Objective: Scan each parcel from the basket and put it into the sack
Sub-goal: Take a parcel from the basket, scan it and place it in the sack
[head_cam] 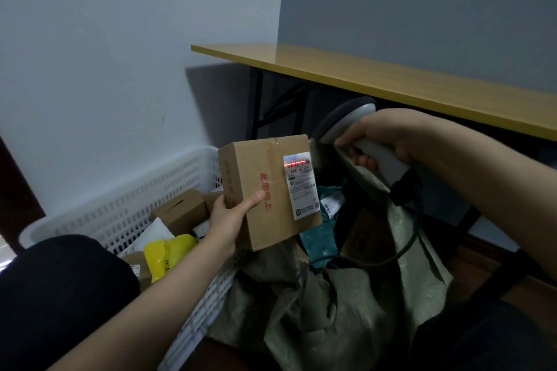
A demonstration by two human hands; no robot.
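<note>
Sack: olive woven sack (346,310) gapes below for drop-in.
L hand (229,220): fingers clamp brown cardboard parcel (265,190), label facing scanner.
R hand (388,138): fingers wrapped on grey handheld scanner (355,132), beam on barcode.
Basket: white slotted plastic basket (120,205), more parcels.

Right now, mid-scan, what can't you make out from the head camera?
- Label text on the cardboard box: too small and blurred.
- Sack contents: only a teal parcel shows; dark folds hide the rest.
- Basket parcels: partly hidden by the left hand, forearm and a dark knee.
- Scanner window: faces away; the right hand covers the grip.
- Scanner cable end: lost in shadow.
</note>
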